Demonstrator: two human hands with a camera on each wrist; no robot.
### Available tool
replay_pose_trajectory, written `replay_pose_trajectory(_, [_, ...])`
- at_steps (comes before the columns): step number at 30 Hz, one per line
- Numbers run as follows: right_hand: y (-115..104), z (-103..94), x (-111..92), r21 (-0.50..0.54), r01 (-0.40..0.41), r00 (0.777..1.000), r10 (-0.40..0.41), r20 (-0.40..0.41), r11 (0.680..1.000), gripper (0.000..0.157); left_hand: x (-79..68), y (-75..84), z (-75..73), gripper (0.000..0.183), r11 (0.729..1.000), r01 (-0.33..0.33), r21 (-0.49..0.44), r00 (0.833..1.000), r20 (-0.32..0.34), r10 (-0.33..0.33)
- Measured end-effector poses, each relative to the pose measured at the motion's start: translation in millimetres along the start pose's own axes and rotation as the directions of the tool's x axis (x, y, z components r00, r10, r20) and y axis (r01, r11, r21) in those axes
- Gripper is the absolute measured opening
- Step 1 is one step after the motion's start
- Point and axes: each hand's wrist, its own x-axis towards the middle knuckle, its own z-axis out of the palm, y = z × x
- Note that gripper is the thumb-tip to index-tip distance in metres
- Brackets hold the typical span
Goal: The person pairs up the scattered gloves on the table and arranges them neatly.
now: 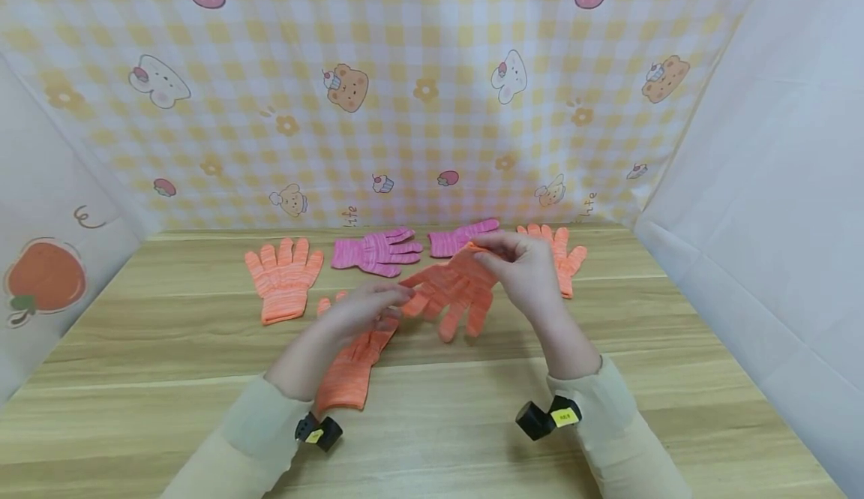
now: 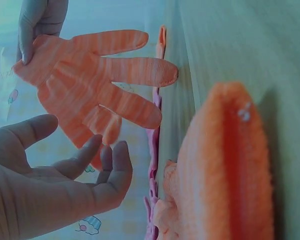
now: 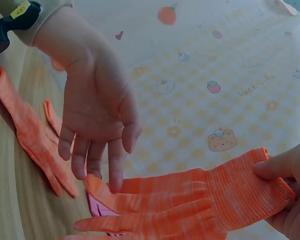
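Note:
An orange knit glove [image 1: 454, 287] hangs above the table by its cuff, which my right hand [image 1: 523, 266] pinches between thumb and fingers. In the right wrist view the cuff [image 3: 247, 187] lies under the right thumb, the glove's fingers pointing left. My left hand [image 1: 361, 311] is beside the dangling glove, its fingers loosely bent and the thumb apart; in the left wrist view this hand [image 2: 65, 175] has nothing in its grasp. Below the left forearm, a second orange glove [image 1: 347, 379] lies on the table, partly covered by the hand.
Along the back lie an orange glove [image 1: 283, 281], a pink glove [image 1: 376, 251], another pink glove [image 1: 448, 241] partly hidden, and an orange glove [image 1: 565, 255] behind the right hand. The wooden table [image 1: 459, 431] meets a checked cloth backdrop [image 1: 425, 131].

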Motion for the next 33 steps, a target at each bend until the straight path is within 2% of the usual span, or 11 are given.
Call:
replay_pose_trajectory(3, [-3.3, 0.9, -2.3, 0.003, 0.028, 1.0, -0.028, 0.008, 1.0, 0.017, -0.1, -1.6, 0.8, 0.038, 1.0, 0.002, -0.007, 1.0, 0.003, -0.002])
replay_pose_trajectory(10, [-8.5, 4.6, -6.4, 0.032, 0.064, 0.998, -0.064, 0.015, 0.997, 0.016, 0.7, -3.4, 3.3, 0.038, 0.998, 0.057, -0.041, 0.998, -0.001, -0.057])
replay_pose_trajectory(18, [-15.1, 11.0, -14.2, 0.04, 0.127, 0.99, -0.129, 0.057, 0.991, 0.015, 0.2, -4.2, 4.2, 0.05, 0.993, 0.047, -0.107, 0.998, 0.053, -0.041])
replay_pose_trajectory(23, [-19.0, 14.9, -20.9, 0.016, 0.2, 0.975, -0.201, 0.098, 0.98, 0.014, 0.0, -4.0, 3.3, 0.06, 0.983, 0.048, -0.175, 0.993, 0.114, -0.028])
replay_pose_trajectory(28, [-21.6, 19.5, -26.7, 0.037, 0.296, 0.944, -0.298, 0.143, 0.954, 0.015, -0.6, -4.3, 0.6, 0.062, 0.968, 0.05, -0.245, 0.99, 0.143, -0.015])
replay_pose_trajectory(33, [-24.1, 24.3, -32.3, 0.074, 0.31, 0.924, -0.319, 0.211, 0.948, 0.017, -0.9, -3.6, 0.0, 0.056, 0.95, 0.055, -0.306, 0.989, 0.145, -0.01])
